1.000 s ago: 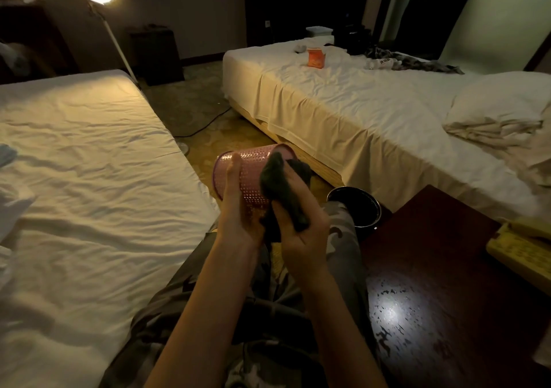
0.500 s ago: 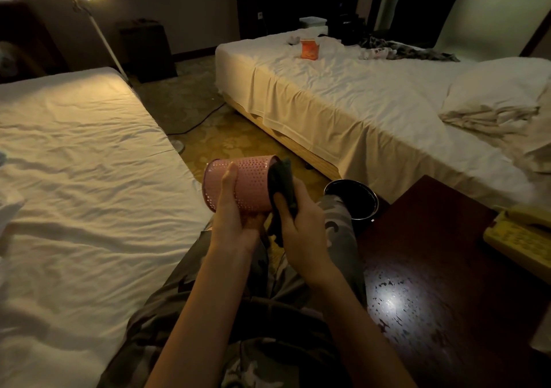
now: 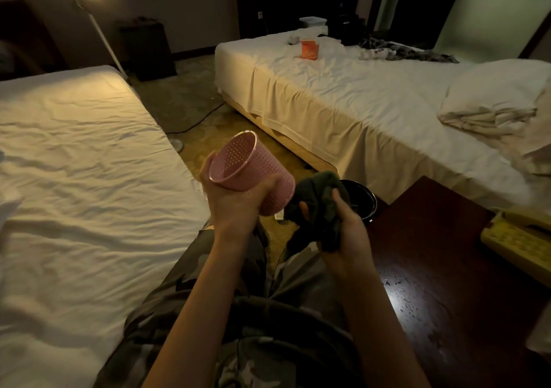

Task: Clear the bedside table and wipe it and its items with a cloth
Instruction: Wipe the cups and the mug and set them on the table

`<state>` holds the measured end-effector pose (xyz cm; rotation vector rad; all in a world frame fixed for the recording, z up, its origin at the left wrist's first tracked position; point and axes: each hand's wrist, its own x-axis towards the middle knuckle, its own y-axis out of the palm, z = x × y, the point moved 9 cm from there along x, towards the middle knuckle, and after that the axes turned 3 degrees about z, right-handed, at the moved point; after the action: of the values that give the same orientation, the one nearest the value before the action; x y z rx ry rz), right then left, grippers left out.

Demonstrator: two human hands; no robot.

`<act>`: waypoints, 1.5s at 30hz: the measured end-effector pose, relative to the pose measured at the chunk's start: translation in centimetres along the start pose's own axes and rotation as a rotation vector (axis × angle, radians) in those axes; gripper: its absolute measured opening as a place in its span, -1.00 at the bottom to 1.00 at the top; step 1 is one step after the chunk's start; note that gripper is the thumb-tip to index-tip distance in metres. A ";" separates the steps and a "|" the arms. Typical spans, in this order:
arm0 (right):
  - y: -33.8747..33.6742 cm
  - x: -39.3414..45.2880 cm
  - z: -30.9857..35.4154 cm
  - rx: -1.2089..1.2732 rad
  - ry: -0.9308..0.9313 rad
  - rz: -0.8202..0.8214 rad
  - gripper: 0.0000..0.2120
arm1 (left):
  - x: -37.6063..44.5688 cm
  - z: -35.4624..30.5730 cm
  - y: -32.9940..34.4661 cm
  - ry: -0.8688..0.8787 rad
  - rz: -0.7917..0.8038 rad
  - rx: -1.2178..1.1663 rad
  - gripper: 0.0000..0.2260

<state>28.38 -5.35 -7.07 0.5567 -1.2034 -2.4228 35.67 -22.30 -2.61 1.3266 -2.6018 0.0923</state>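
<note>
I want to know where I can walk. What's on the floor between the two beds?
In the head view, patterned carpet lies between the left bed and the right bed, with a dark cable, the lamp pole and a black bin.

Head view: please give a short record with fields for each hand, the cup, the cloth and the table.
left hand: grips the pink perforated cup
right hand: grips the dark cloth
cup: tilted, open end toward the camera
cloth: bunched, beside the cup's base; contact unclear
bedside table: dark glossy top, yellow telephone at its right edge
</note>
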 end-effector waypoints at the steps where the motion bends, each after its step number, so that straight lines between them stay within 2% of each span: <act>1: -0.4 0.1 1.3 -0.074 -0.103 -0.037 -0.71 | -0.1 0.5 0.1 -0.019 0.017 0.032 -0.02; 4: 0.7 -0.4 4.3 -0.469 -0.399 -0.035 -0.70 | -0.6 1.0 1.3 -0.030 0.136 0.139 -0.01; 7: 3.4 -1.3 4.6 -0.707 -0.539 0.138 -0.78 | -1.6 0.6 3.2 0.030 0.281 0.218 -0.18; 10: 5.3 -1.9 5.2 -0.943 -0.661 0.266 -0.74 | -2.1 0.1 4.0 0.124 0.348 0.320 -0.18; 12: 5.5 -1.7 5.9 -1.071 -0.724 0.265 -0.71 | -2.1 -0.2 3.9 0.176 0.356 0.393 -0.16; 17: 5.5 -1.5 8.6 -1.113 -0.879 0.144 -0.72 | -2.0 -1.7 4.0 0.380 0.412 0.586 -0.19; 20: 7.6 -0.1 8.0 -1.397 -0.806 0.331 -0.71 | -2.2 -1.7 4.6 0.370 0.538 0.645 -0.15; 22: 8.7 0.8 7.6 -1.613 -0.725 0.489 -0.71 | -2.3 -1.2 4.7 0.263 0.612 0.573 -0.12; 24: 9.5 1.4 7.5 -1.759 -0.597 0.600 -0.74 | -2.4 -0.3 4.7 0.129 0.662 0.515 -0.15; 26: 9.7 1.9 6.8 -1.847 -0.384 0.720 -0.77 | -2.6 0.6 4.8 0.044 0.705 0.472 -0.23; 28: 9.4 2.0 5.4 -1.787 -0.113 0.817 -0.80 | -2.8 0.8 4.9 -0.007 0.745 0.367 -0.28; 29: 9.3 1.9 4.8 -1.699 0.002 0.824 -0.73 | -2.8 0.9 4.9 -0.035 0.758 0.300 -0.30; 31: 8.8 1.8 4.0 -1.465 0.201 0.793 -0.60 | -2.8 0.9 4.7 -0.072 0.778 0.199 -0.33; 33: 8.4 1.1 3.0 -1.372 0.327 0.823 -0.63 | -2.7 0.9 4.5 -0.092 0.804 0.154 -0.35; 37: 7.3 -0.8 0.8 -1.806 0.345 1.133 -0.53 | -3.0 -0.1 4.6 -0.023 0.819 0.159 -0.34; 40: 6.0 -0.6 0.1 -2.098 0.168 1.176 -0.47 | -3.3 -0.8 4.8 0.116 0.765 0.284 -0.33; 41: 5.9 -0.6 0.2 -2.121 0.125 1.160 -0.49 | -3.4 -0.9 4.8 0.142 0.758 0.295 -0.31; 43: 5.5 -0.6 0.3 -2.018 0.173 1.117 -0.55 | -3.7 -0.4 4.8 0.114 0.805 0.287 -0.22; 45: 5.4 -0.9 0.3 -1.864 0.277 1.083 -0.59 | -3.7 1.4 5.6 -0.022 0.902 0.255 -0.21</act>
<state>29.85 -7.67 -2.35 -0.3216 0.8775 -1.4001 33.06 -16.29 -4.58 0.0976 -3.0510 0.5575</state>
